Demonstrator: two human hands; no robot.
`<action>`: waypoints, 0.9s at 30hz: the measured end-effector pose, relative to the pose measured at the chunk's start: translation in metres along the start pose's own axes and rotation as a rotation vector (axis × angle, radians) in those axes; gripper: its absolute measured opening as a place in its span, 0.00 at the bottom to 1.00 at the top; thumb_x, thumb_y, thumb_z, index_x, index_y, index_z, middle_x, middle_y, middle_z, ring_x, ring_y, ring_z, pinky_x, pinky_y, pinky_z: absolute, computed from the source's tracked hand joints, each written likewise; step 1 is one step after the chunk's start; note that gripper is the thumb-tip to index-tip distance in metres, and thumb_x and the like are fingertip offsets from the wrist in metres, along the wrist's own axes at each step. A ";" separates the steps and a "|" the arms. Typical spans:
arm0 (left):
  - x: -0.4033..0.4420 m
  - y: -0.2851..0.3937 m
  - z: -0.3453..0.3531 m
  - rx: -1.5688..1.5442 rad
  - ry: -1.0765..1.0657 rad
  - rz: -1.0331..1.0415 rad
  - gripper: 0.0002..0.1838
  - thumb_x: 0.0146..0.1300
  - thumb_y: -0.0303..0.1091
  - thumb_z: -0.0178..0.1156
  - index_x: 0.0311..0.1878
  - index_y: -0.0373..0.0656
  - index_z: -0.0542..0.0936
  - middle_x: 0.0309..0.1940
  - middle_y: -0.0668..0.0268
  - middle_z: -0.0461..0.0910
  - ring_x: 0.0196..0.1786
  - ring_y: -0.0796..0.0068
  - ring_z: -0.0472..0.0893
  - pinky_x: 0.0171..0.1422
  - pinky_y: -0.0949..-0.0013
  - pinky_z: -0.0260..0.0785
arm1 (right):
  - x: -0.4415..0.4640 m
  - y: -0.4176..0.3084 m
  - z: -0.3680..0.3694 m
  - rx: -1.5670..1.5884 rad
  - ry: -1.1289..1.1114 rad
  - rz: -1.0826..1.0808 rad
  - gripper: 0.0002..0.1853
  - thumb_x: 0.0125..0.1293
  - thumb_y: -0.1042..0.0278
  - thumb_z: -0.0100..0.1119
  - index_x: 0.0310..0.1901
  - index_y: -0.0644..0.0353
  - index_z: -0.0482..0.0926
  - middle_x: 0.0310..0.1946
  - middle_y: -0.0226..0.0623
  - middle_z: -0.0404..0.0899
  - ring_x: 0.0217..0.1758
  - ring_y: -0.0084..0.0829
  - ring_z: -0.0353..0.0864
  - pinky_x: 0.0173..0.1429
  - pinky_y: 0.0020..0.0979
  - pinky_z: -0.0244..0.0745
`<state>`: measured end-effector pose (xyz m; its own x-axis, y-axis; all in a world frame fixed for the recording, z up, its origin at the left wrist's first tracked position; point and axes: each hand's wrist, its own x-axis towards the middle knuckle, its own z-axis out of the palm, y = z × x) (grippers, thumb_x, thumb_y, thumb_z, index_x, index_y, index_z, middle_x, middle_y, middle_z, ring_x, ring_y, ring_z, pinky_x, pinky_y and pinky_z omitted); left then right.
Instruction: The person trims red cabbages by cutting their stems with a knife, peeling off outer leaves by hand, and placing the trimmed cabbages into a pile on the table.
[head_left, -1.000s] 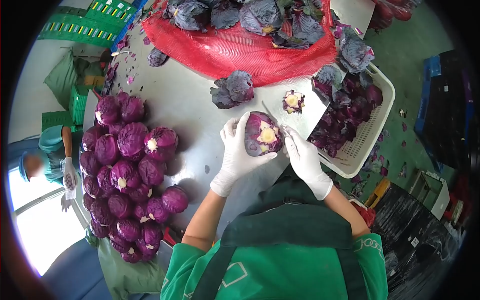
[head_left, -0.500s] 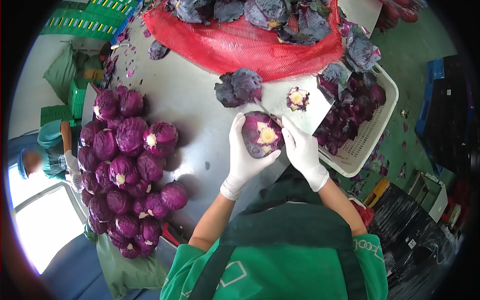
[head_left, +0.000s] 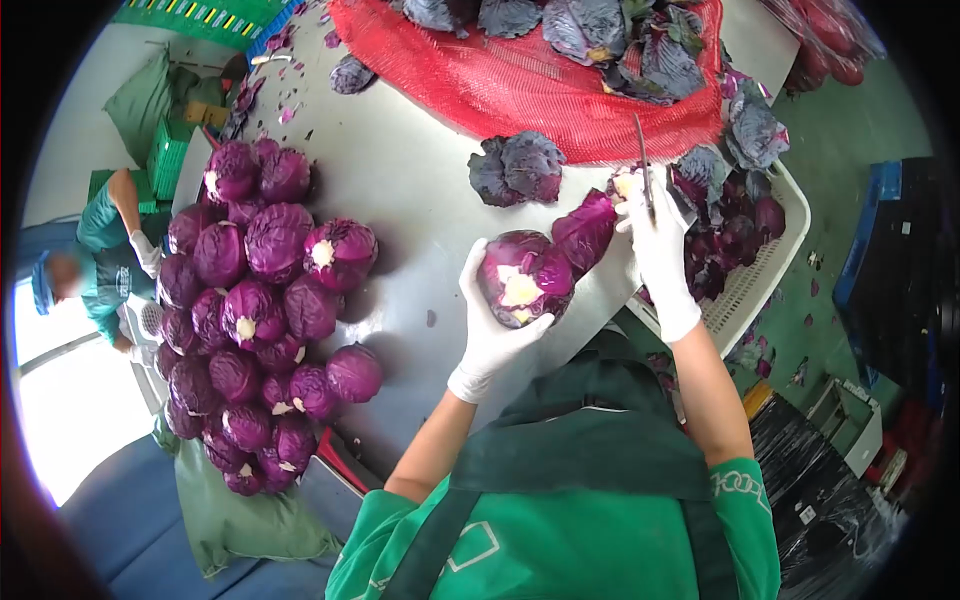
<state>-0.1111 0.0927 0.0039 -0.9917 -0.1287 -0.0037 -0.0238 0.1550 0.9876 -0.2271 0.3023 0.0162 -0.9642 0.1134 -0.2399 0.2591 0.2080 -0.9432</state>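
Apparently mid-trim, the left hand (head_left: 492, 328) grips a cabbage (head_left: 522, 270), the right hand (head_left: 657, 235) a knife (head_left: 642, 145), and clearing the outstretched leaf (head_left: 585, 233) likely wants steady support.

Right hand (head_left: 660, 255) swings away from the cabbage (head_left: 515, 265) — knife (head_left: 643, 155) now turned toward red netting (head_left: 540, 115), a purple leaf (head_left: 583, 233) jutting outward.

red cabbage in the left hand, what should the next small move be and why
Probably draw the purple leaf clear with the right hand: it juts from the red cabbage towards that hand, the left hand holds the cabbage, and the white basket nearby holds similar leaves.
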 end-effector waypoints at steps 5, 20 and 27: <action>0.026 0.029 -0.020 0.504 -0.211 0.062 0.62 0.42 0.49 0.82 0.75 0.36 0.56 0.73 0.45 0.50 0.78 0.46 0.53 0.80 0.49 0.53 | -0.039 -0.013 0.017 -0.705 -0.384 -0.568 0.21 0.75 0.58 0.50 0.65 0.55 0.76 0.41 0.45 0.78 0.36 0.42 0.83 0.39 0.39 0.79; 0.028 0.030 0.014 0.506 -0.100 0.086 0.57 0.42 0.41 0.81 0.73 0.33 0.58 0.70 0.45 0.61 0.74 0.44 0.59 0.77 0.49 0.55 | -0.054 -0.007 0.005 -0.784 -0.324 -0.667 0.32 0.71 0.60 0.57 0.75 0.55 0.63 0.27 0.36 0.80 0.24 0.37 0.82 0.28 0.39 0.78; 0.028 0.030 0.022 0.573 -0.093 0.128 0.55 0.40 0.40 0.82 0.70 0.35 0.61 0.69 0.46 0.62 0.72 0.43 0.60 0.76 0.47 0.55 | -0.036 0.008 0.008 -0.805 -0.214 -0.720 0.23 0.71 0.61 0.58 0.65 0.55 0.75 0.25 0.38 0.79 0.25 0.37 0.83 0.27 0.38 0.76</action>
<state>-0.1428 0.1151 0.0302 -0.9975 0.0080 0.0707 0.0578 0.6709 0.7393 -0.1905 0.2918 0.0158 -0.8744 -0.4433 0.1973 -0.4811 0.7391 -0.4714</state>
